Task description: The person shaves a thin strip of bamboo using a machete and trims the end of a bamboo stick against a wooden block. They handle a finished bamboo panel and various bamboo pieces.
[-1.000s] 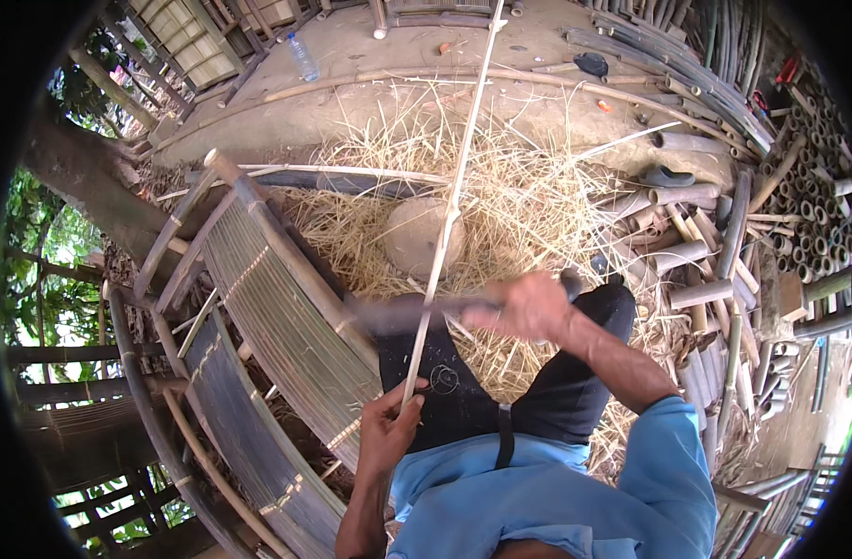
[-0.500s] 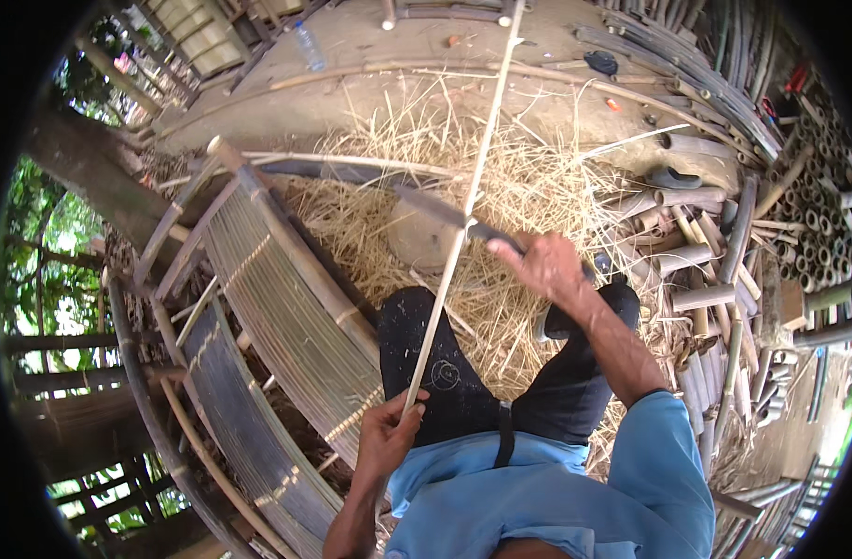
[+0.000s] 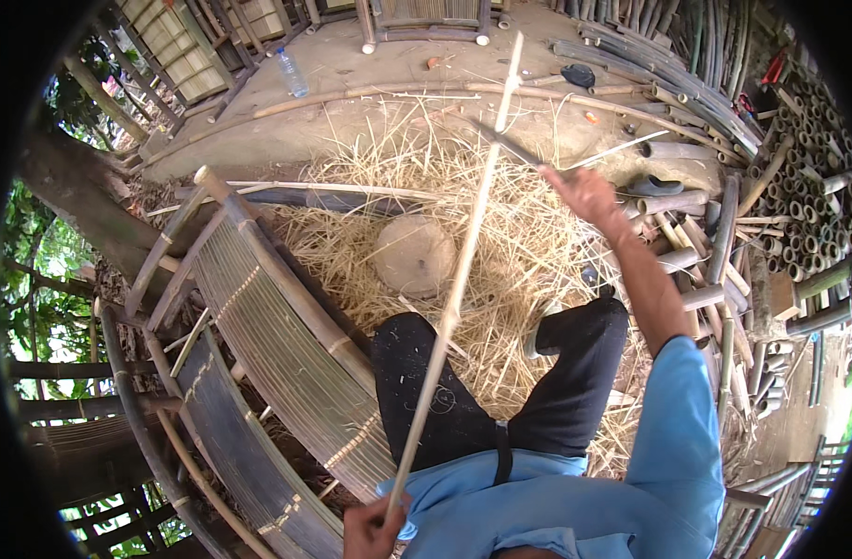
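The long pale bamboo strip [image 3: 459, 270] slants forward from the left hand [image 3: 375, 533], passing right of the round tan block [image 3: 414, 259] among straw-coloured shavings [image 3: 529, 233]; the long dark knife [image 3: 515, 147] in the right hand [image 3: 589, 197] crosses its far part. Left of the person's legs [image 3: 570, 368] stands the slatted brown bamboo frame [image 3: 286, 345]; beyond the curved tan bamboo pole [image 3: 351, 94] is the clear plastic bottle [image 3: 293, 74], and hollow tan bamboo tubes [image 3: 803, 224] lie far right.

Cream strip [image 3: 472, 233], black trousers [image 3: 568, 380], blue shirt [image 3: 556, 508]
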Demonstrator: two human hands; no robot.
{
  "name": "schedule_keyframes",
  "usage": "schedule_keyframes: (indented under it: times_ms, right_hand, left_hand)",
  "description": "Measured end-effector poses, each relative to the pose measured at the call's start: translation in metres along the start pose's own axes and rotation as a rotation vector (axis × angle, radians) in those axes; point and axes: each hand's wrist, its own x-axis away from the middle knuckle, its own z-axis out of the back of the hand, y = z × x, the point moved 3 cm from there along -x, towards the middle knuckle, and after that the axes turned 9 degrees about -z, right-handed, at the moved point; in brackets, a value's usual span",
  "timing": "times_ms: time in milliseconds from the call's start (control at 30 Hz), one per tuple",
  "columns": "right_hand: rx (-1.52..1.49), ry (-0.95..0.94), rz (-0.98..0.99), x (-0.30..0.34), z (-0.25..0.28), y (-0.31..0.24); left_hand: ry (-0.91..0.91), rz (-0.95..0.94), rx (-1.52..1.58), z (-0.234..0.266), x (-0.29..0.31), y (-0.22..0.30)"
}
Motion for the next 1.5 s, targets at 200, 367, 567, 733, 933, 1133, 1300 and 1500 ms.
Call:
schedule_keyframes:
  times_ms: [200, 367, 567, 733, 933, 1133, 1300, 1500]
  right_hand:
    - [0.268, 0.458, 0.039, -0.081, 0.024, 0.100]
    - [-0.229, 0.174, 0.252, 0.083, -0.045, -0.019]
    - [-0.222, 0.250, 0.764, 0.228, -0.103, -0.077]
    - [-0.189, 0.173, 0.687, 0.222, -0.099, -0.071]
    - [-0.100, 0.103, 0.494, 0.193, -0.083, -0.073]
    - [0.067, 0.178, 0.354, 0.141, -0.067, -0.052]
    - [-0.036, 0.158, 0.717, 0.179, -0.079, -0.082]
    - [0.094, 0.116, 0.727, 0.172, -0.089, -0.071]
  left_hand:
    - [-0.184, 0.366, 0.373, 0.005, 0.007, -0.013]
    - [-0.113, 0.027, 0.237, -0.024, -0.085, 0.006]
    - [-0.043, -0.137, 0.346, -0.063, -0.168, 0.025]
    - [-0.032, -0.127, 0.284, -0.066, -0.156, 0.010]
    - [-0.018, -0.039, 0.326, -0.058, -0.136, 0.014]
    - [-0.068, 0.000, 0.377, -0.059, -0.121, 0.020]
    - [-0.028, 0.045, 0.327, -0.038, -0.104, 0.006]
    - [-0.030, 0.108, 0.299, -0.032, -0.100, 0.005]
